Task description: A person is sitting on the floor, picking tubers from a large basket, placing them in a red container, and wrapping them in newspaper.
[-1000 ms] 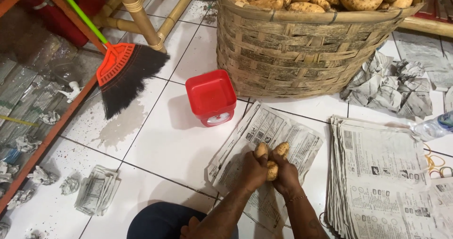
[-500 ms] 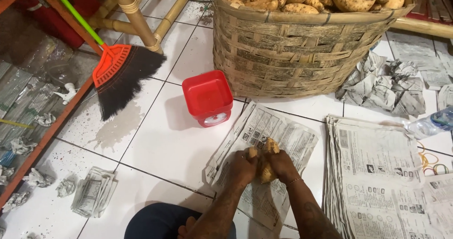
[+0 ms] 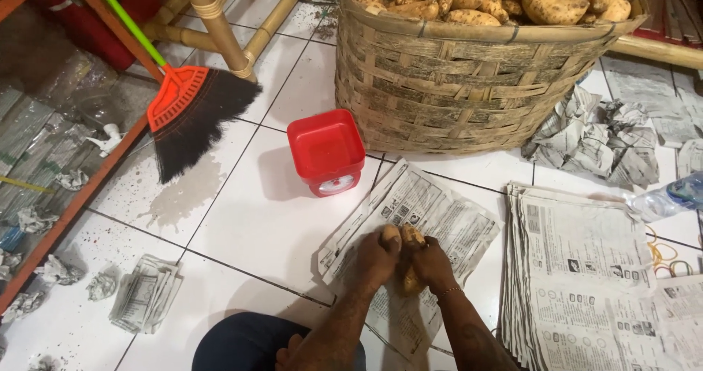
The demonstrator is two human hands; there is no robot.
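brown sweet potatoes [image 3: 406, 257] have sunk lower onto the newspaper sheet [image 3: 432, 217]; left hand [image 3: 377, 257] and right hand [image 3: 432, 265] fingers clasp them together, apparently for wrapping.

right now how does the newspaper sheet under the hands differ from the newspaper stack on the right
The newspaper sheet is a single loose piece lying askew on the tile; the newspaper stack is many sheets piled thick and roughly squared. The sheet carries the sweet potatoes that the left hand and right hand clasp; the stack's near part is bare. Both are printed black-and-white paper lying flat on the floor.
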